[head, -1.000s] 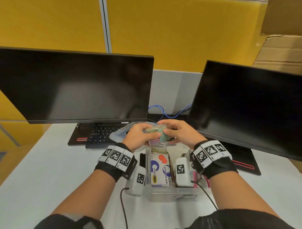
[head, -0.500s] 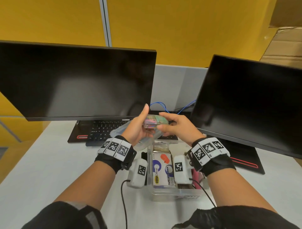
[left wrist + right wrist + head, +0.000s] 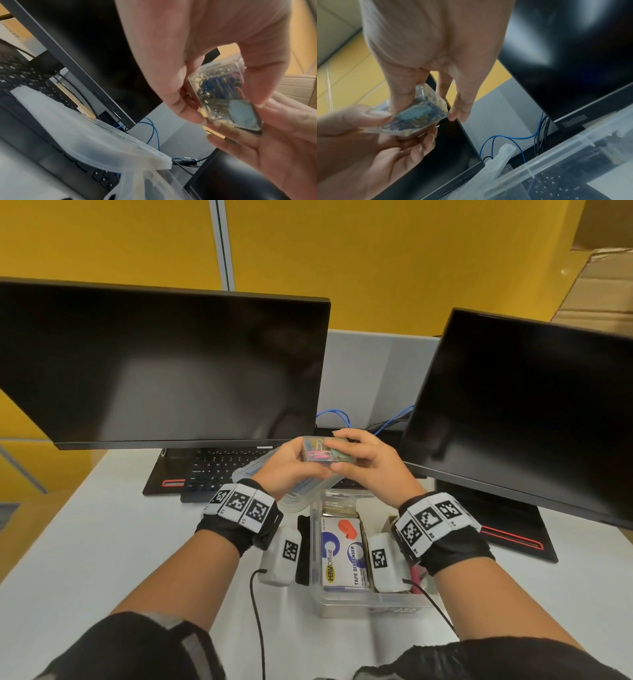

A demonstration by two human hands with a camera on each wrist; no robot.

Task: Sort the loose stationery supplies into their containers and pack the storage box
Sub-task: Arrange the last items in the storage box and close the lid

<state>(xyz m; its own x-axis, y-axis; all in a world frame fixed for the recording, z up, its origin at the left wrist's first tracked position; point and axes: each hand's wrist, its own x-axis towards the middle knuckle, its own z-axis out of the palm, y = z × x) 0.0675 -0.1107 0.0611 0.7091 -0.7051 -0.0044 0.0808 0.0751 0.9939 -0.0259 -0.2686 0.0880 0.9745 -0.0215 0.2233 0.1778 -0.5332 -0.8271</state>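
Left monitor [image 3: 164,364]: dark screen, standing at the back left of the white counter [image 3: 85,559].
Laptop [image 3: 205,470]: black, open under the left monitor, keyboard facing the person.
Storage box lid [image 3: 301,491]: translucent, lying tilted over the laptop's near edge and the far end of the storage box, below the hands.
Left hand [image 3: 291,463]: raised above the counter, fingers and thumb curled round the left side of the clip case; in the left wrist view the thumb tip presses one edge and the fingertips the opposite edge.
Clip case [image 3: 325,451]: small clear plastic box held in the air between both hands, above the far end of the storage box; coloured paper clips, pink and blue among them, show through its walls, and a pale blue patch shows on one face in the wrist views [image 3: 223,97] [image 3: 418,117].
Right hand [image 3: 370,463]: grasping the right side of the clip case, thumb under and fingers over its top; the two hands nearly touch around it.
Storage box [image 3: 363,601]: clear, open, on the counter just below the wrists.
Tape dispenser pack [image 3: 346,556]: white carton printed "TAPE DISPENSER", lying flat inside the storage box; other items beyond it are too hidden to tell.
Blue cables [image 3: 394,419]: looping behind the hands, between the two monitors.
Right monitor [image 3: 531,405]: dark screen, angled inward at the back right.
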